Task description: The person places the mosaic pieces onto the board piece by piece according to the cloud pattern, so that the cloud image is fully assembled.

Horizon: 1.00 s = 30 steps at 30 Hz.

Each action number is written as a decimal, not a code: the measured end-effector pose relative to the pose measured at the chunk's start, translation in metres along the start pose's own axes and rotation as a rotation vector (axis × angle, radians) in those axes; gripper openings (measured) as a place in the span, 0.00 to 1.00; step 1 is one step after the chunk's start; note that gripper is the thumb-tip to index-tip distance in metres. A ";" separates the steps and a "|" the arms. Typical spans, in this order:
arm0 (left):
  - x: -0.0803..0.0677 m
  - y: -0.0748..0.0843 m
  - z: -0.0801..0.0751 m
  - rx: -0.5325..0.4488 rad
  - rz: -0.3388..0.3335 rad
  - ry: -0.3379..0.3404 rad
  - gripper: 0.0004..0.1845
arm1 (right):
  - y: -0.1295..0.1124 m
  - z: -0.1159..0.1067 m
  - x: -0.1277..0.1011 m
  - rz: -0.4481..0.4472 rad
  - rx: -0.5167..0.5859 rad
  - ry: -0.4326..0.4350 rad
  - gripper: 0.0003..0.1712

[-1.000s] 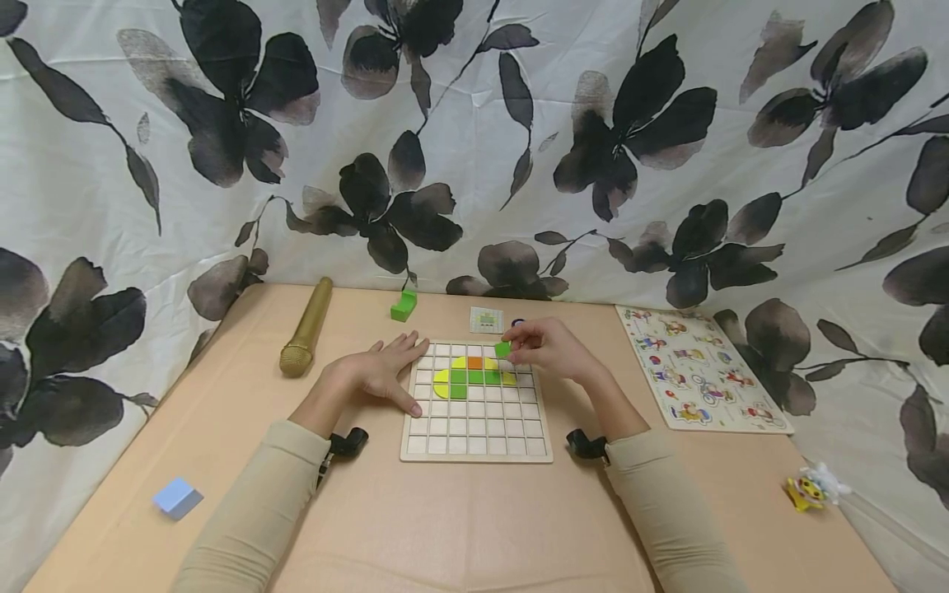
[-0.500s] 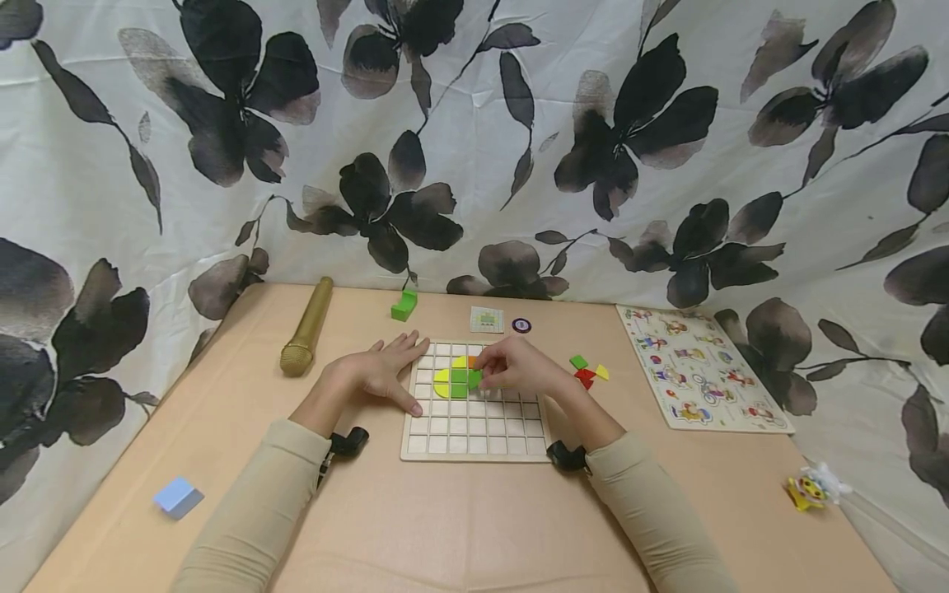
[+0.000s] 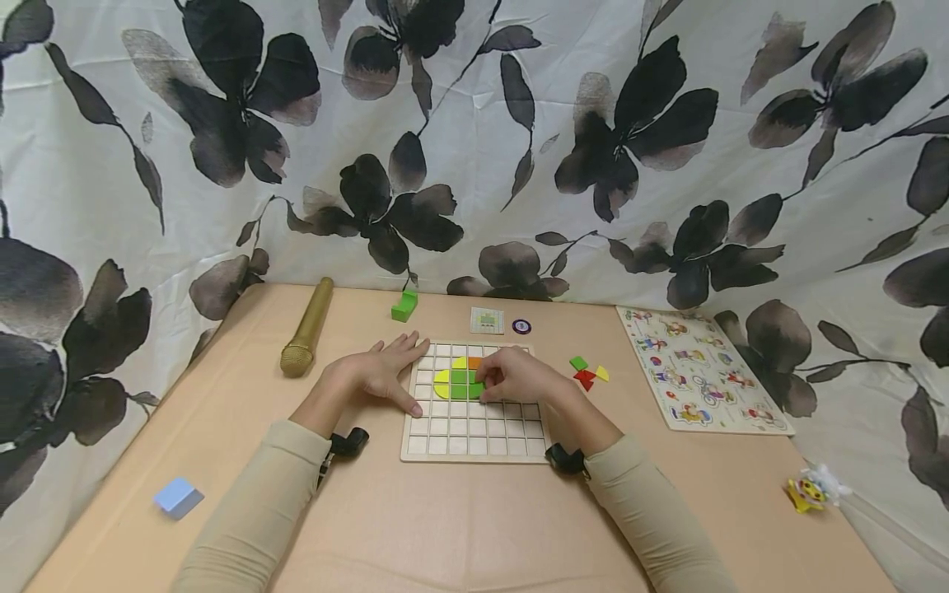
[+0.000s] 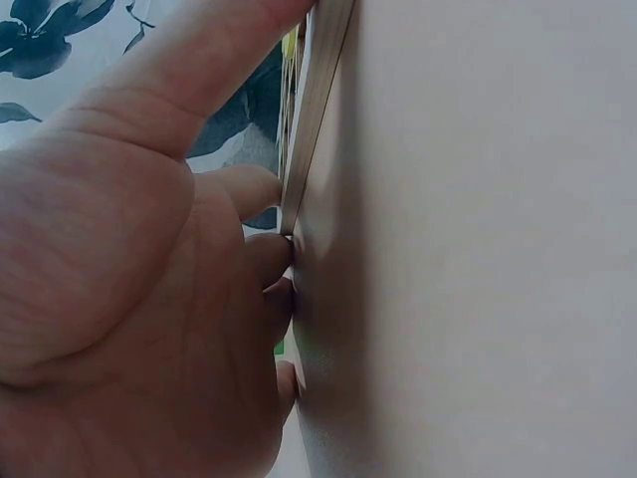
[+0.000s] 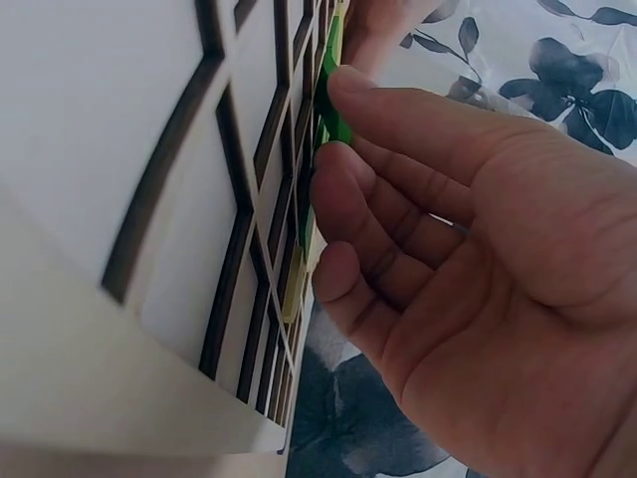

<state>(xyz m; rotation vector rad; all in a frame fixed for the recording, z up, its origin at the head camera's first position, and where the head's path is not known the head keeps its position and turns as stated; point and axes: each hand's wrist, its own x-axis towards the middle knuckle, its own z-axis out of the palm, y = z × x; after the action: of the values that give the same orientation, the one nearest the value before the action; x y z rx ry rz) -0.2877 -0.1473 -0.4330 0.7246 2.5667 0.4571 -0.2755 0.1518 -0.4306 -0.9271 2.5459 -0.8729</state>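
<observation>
A wooden grid board lies on the table in front of me, with green, yellow and orange pieces in its upper rows. My right hand is over those rows, fingers bent down. Its fingertips hold a small green piece against the grid among the others. The thumb is hidden. My left hand lies flat on the table with straight fingers against the board's left edge. In the right wrist view the board fills the left side, and the green piece shows at the index fingertip.
Loose green, red and yellow pieces lie right of the board. Behind it are a small card, a purple disc and a green block. A gold microphone lies at the left, a picture puzzle at the right, a blue block front left.
My right hand carried the green piece from the board's far right corner leftward and down onto the coloured cluster. The loose pieces it had hidden now show. The left hand stayed still.
</observation>
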 end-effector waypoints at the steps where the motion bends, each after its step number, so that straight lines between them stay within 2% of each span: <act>1: 0.000 0.000 0.000 0.000 0.001 0.001 0.72 | 0.000 0.000 0.000 -0.001 -0.002 -0.002 0.11; 9: 0.000 0.000 0.000 0.007 0.004 0.002 0.71 | -0.002 -0.006 -0.002 0.020 0.017 0.004 0.18; 13: -0.001 0.001 0.000 0.009 0.003 0.000 0.71 | -0.002 -0.021 -0.008 -0.051 0.016 0.070 0.21; 18: 0.000 0.001 0.000 0.003 0.004 0.003 0.71 | 0.002 -0.048 -0.023 -0.107 0.015 0.209 0.20; 21: -0.001 0.001 0.000 0.004 0.004 0.001 0.71 | 0.009 -0.063 -0.033 -0.083 0.018 0.288 0.19; 24: -0.001 0.001 0.000 0.005 0.003 0.001 0.71 | 0.018 -0.076 -0.042 -0.020 0.018 0.340 0.19; 30: 0.000 0.001 0.000 -0.002 0.000 0.001 0.71 | 0.050 -0.090 -0.057 0.096 0.054 0.372 0.21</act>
<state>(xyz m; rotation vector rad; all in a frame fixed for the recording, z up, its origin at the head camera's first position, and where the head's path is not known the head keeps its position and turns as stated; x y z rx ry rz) -0.2873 -0.1462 -0.4322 0.7242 2.5673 0.4599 -0.2981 0.2598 -0.3888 -0.6710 2.8285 -1.1722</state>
